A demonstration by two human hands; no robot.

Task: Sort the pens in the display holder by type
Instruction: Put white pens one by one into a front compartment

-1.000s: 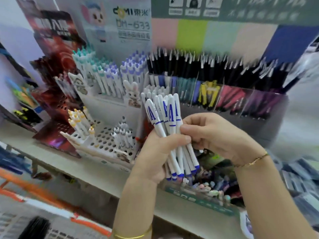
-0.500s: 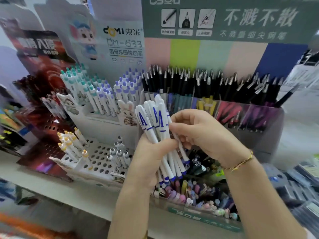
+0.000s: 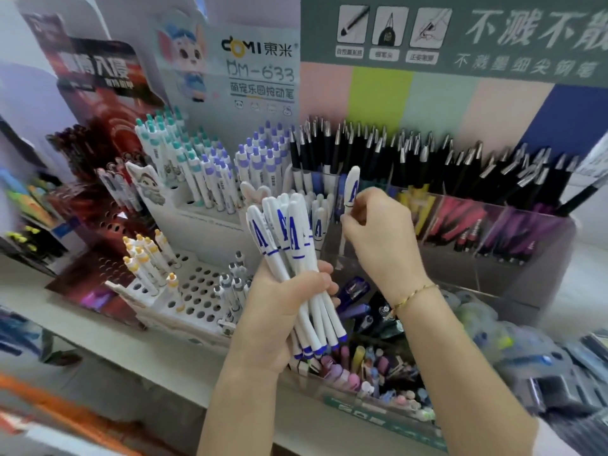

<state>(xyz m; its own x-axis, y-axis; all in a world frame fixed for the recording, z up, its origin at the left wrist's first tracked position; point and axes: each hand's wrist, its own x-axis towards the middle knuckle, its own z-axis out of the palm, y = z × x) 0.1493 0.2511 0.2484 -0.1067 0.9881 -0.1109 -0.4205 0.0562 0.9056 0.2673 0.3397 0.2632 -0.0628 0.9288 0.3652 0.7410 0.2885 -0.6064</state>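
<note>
Left hand [image 3: 279, 311] wrapped around a bundle of white pens [image 3: 289, 245], gripped low on the barrels; blue-tipped ends point down, caps fan up, each marked with a blue "A". Right hand [image 3: 378, 238] apart from the left, raised to its right, pinching a single white pen [image 3: 351, 185] of the same kind between thumb and fingertips. That pen is upright, cap up, at the left end of the clear display holder [image 3: 526, 274]; cannot tell whether its lower end rests inside. A few matching white pens [image 3: 319, 222] stand in the holder just behind the bundle. Back row of the holder is packed with black pens [image 3: 411, 153], silver clips up, leaning right; the front compartments show yellow, pink and purple contents, blurred. Gold bracelet [image 3: 414, 292] on the right wrist. Below the hands, a low tray of pastel pens [image 3: 362, 366], jumbled. To the left, a white perforated stand [image 3: 197, 291] with many open holes holds teal-capped pens [image 3: 164, 136] and purple-capped pens [image 3: 260, 159] on the upper tier, yellow-capped pens [image 3: 144, 258] and grey-capped pens [image 3: 233, 284] on the lower. DOMI card [image 3: 260, 70] reading DM-633 rises behind it, and a green header sign [image 3: 460, 37] tops the holder. All of it sits on a pale shelf [image 3: 82, 320].
</note>
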